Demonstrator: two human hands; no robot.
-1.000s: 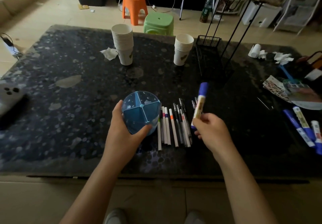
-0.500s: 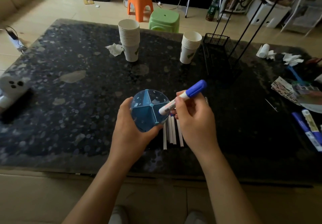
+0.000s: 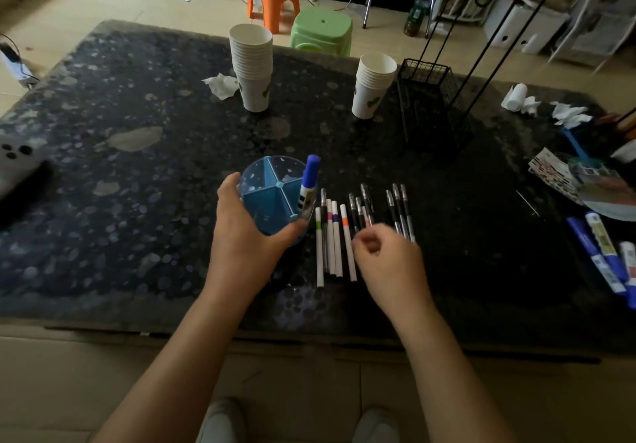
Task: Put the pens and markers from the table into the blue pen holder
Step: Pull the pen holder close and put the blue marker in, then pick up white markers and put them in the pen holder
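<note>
Left grip (image 3: 241, 236) wraps blue pen holder (image 3: 272, 198), one marker (image 3: 308, 184) inside; right grip (image 3: 382, 253) loosely curled, empty, over pens (image 3: 347, 243) on counter (image 3: 137, 184). Pens likely light, stiff, slick: pinch mid-barrel.

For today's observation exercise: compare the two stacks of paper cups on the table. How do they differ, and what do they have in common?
The left cup stack is taller, with more rims showing, than the right cup stack. The left stack stands beside a crumpled tissue; the right stack stands next to a black wire basket. Both stacks are white, upright, open end up, with a green mark on the bottom cup, at the far side of the table.
</note>
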